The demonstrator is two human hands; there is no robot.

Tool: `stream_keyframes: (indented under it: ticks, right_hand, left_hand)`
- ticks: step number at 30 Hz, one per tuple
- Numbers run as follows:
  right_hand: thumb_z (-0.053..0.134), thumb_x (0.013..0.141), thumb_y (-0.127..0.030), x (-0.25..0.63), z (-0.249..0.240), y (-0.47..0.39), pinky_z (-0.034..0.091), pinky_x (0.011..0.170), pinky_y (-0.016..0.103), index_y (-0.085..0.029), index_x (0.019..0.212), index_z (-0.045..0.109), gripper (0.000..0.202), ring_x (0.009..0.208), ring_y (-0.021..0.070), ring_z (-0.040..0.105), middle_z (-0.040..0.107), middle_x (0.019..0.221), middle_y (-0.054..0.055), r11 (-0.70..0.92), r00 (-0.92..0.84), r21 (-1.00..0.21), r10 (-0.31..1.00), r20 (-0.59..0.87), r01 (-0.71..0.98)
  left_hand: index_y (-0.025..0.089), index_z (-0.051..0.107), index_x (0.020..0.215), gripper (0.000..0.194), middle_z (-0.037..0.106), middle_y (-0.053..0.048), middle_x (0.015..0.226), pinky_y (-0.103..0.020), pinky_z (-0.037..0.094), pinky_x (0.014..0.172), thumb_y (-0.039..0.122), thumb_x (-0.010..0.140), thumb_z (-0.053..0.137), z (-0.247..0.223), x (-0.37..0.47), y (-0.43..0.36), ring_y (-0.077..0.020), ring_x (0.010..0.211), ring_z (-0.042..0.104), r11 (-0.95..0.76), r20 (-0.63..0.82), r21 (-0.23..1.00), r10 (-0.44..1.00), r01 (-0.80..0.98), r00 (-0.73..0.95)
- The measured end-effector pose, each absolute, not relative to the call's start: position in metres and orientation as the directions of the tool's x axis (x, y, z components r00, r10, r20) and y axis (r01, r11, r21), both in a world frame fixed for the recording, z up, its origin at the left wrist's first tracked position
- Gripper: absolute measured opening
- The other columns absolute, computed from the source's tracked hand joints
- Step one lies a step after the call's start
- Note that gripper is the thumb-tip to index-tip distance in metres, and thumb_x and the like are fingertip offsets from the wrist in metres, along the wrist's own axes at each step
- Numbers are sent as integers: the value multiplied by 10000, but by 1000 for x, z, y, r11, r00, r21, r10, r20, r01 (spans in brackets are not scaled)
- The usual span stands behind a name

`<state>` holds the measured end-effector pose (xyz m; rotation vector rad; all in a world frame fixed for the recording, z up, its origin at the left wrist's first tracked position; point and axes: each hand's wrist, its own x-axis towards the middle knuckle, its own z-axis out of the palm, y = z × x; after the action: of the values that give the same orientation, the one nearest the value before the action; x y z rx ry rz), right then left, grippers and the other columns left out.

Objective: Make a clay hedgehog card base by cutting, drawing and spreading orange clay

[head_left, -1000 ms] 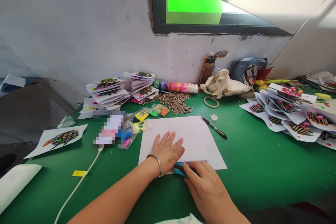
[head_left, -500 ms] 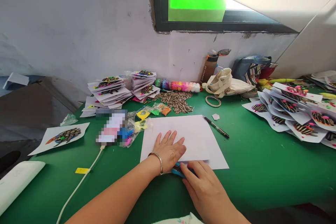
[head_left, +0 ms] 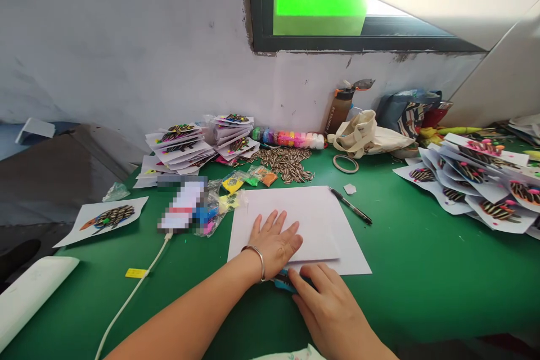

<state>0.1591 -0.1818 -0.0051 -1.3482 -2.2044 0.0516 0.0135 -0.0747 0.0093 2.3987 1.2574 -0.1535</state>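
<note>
Right hand (head_left: 331,304) shifted left, green table (head_left: 422,270), scuffed wall (head_left: 139,45)

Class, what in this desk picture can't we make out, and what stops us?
All in the head view:
Blue tool: its full shape, hidden by the right hand.
Paper: the part under the left hand.
Phone: its screen, blurred into blocks.
White object: cut off by the left edge.
Beige bag: contents, hidden by its cloth.
</note>
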Motion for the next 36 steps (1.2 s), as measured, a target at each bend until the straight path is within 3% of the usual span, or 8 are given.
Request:
stream_keyframes:
  ticks: [7, 15, 21, 23, 26, 28, 36]
  right_hand:
    - [492, 824, -107, 161, -4, -184, 476, 684, 347, -174, 1127, 598, 327, 771, 205, 529, 583, 858, 86, 491, -360, -341, 851, 381, 801]
    - [445, 887, -173, 187, -2, -193, 484, 694, 341, -200, 1147, 590, 299, 791, 197, 549, 579, 884, 81, 386, -282, -313, 901, 328, 868]
    - [443, 890, -194, 194, 5, -196, 494, 684, 342, -210, 1121, 605, 283, 781, 198, 559, 588, 880, 80, 384, -291, -307, 906, 308, 871]
    - [450, 889, -209, 202, 8, -201, 500, 675, 334, -212, 1119, 607, 278, 779, 196, 566, 595, 892, 82, 384, -299, -303, 909, 292, 872]
    - [461, 888, -218, 218, 8, -210, 512, 676, 325, -212, 1137, 595, 283, 797, 196, 577, 601, 921, 86, 366, -297, -305, 922, 250, 879]
    - [465, 889, -218, 229, 6, -216, 520, 689, 319, -215, 1145, 588, 284, 810, 192, 582, 600, 938, 86, 344, -282, -314, 933, 225, 885]
    - [481, 889, -247, 246, 0, -226, 539, 705, 313, -222, 1166, 580, 295, 842, 193, 602, 612, 967, 86, 293, -224, -318, 946, 236, 902]
  left_hand:
    - [353, 260, 1424, 617, 118, -48, 1545, -573, 0, 1080, 582, 909, 8, 11, 13, -72, -279, 1406, 13, -492, -305, 331, 752, 805, 585]
    - [352, 291, 1410, 670, 148, -14, 1540, -512, 26, 1103, 582, 894, -69, 27, 9, -61, -212, 1410, 38, -386, -401, 469, 708, 795, 581]
    - [340, 316, 1402, 679, 158, 4, 1536, -477, 38, 1114, 564, 899, -79, 31, 8, -60, -185, 1409, 47, -372, -412, 480, 704, 794, 579]
    - [334, 335, 1396, 663, 151, -10, 1537, -505, 37, 1107, 600, 897, -11, 28, 7, -62, -219, 1410, 44, -412, -389, 450, 708, 792, 589]
    - [332, 316, 1406, 707, 110, -54, 1543, -553, 13, 1092, 706, 806, 329, 19, 7, -66, -289, 1405, 16, -500, -336, 370, 713, 783, 615]
    - [339, 296, 1413, 794, 99, -70, 1543, -557, 2, 1090, 667, 724, 516, 14, 7, -68, -302, 1403, 11, -528, -304, 331, 725, 782, 618]
    - [320, 338, 1400, 737, 122, -70, 1539, -550, 14, 1097, 566, 740, 555, 20, 9, -70, -302, 1403, 32, -514, -303, 343, 732, 786, 610]
